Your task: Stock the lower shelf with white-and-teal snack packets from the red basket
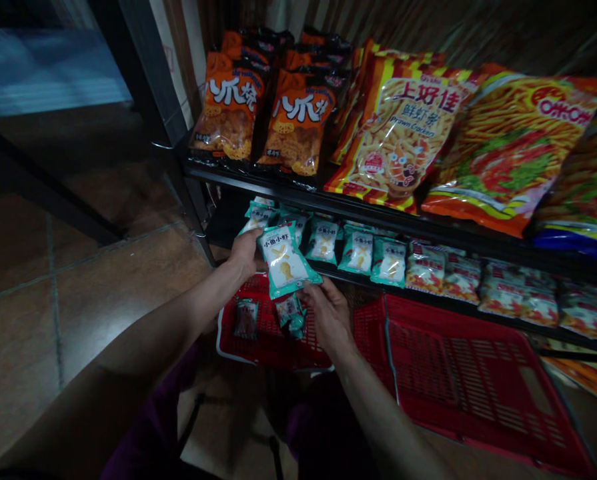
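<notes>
A small teal and white snack packet (284, 260) is held up between both hands, in front of the lower shelf (428, 297). My left hand (245, 254) grips its left edge, fingers curled behind it. My right hand (328, 312) pinches its lower right corner from below. A row of matching teal packets (358, 250) stands on the lower shelf just behind. Beneath my hands a red plastic basket (271, 340) holds a few small packets (291, 312).
The upper shelf (378, 213) carries orange and black snack bags (233, 110), a prawn cracker bag (403, 133) and large orange bags (513, 143). A second red basket (478, 380) lies at the right. Brown floor tiles (78, 280) stretch to the left.
</notes>
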`<state>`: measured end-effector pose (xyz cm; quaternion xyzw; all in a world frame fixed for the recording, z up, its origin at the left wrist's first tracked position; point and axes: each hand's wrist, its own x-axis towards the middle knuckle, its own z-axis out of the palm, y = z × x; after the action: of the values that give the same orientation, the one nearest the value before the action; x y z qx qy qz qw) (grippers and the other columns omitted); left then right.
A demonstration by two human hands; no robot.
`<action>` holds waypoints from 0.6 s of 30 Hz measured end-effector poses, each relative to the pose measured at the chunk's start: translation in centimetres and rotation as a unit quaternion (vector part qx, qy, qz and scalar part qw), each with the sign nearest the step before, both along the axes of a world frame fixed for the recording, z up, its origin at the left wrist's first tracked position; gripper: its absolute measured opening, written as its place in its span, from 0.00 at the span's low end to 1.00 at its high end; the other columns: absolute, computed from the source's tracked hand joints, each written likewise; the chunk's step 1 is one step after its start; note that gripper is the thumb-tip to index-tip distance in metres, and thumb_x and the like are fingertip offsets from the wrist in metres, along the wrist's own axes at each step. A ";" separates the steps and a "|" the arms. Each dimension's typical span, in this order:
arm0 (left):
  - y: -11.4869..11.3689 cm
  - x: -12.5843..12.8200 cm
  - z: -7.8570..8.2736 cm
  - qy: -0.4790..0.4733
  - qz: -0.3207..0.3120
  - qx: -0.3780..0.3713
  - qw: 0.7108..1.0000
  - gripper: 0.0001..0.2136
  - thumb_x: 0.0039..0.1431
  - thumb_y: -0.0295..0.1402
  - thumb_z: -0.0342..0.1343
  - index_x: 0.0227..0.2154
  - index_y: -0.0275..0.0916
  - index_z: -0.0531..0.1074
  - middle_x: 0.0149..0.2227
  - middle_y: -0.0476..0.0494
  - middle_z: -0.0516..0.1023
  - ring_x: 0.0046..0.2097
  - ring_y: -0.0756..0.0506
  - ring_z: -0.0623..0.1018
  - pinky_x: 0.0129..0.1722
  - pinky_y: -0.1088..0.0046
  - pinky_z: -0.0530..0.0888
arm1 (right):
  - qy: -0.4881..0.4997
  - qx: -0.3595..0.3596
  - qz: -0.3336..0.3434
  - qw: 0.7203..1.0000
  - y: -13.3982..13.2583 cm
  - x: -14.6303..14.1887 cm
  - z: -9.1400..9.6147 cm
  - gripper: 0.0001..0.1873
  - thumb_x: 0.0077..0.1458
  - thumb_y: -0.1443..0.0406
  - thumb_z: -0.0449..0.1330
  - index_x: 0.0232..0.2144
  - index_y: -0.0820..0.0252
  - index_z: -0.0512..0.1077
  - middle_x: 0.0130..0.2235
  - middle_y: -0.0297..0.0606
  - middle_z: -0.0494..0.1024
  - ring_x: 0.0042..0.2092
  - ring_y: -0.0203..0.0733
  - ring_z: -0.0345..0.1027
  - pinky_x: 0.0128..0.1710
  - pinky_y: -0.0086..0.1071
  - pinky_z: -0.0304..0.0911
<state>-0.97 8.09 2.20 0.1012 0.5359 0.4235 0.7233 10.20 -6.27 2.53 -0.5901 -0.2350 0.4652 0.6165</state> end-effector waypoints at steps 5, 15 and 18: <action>0.6 -0.4 0.0 0.065 -0.061 0.103 0.991 0.04 0.44 0.29 0.59 0.26 0.38 0.73 0.21 0.51 0.73 0.25 0.49 0.73 0.29 0.73 0.71 | -0.055 -0.014 0.006 0.998 -0.1 0.5 -0.3 0.06 0.42 0.62 0.65 0.27 0.54 0.76 0.27 0.28 0.77 0.29 0.34 0.69 0.33 0.28 0.66; 1.3 -1.6 1.2 0.174 -0.224 0.356 0.890 0.04 0.48 0.32 0.60 0.27 0.39 0.78 0.26 0.51 0.76 0.29 0.52 0.71 0.31 0.77 0.66 | -0.166 -0.033 0.022 0.985 -0.3 1.2 0.0 0.04 0.42 0.62 0.62 0.23 0.56 0.74 0.24 0.28 0.74 0.27 0.33 0.65 0.31 0.27 0.63; 1.2 -1.5 1.4 0.146 -0.229 0.330 0.904 0.03 0.47 0.30 0.61 0.27 0.39 0.78 0.26 0.51 0.76 0.28 0.53 0.71 0.31 0.77 0.66 | -0.220 -0.035 0.043 0.974 -0.4 1.2 -0.1 0.05 0.44 0.62 0.61 0.23 0.57 0.74 0.25 0.29 0.74 0.28 0.34 0.64 0.33 0.28 0.63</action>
<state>-2.51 9.28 3.61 0.5151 0.4267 0.3791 0.6395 11.41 -6.68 2.40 -0.6887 -0.3738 0.3577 0.5080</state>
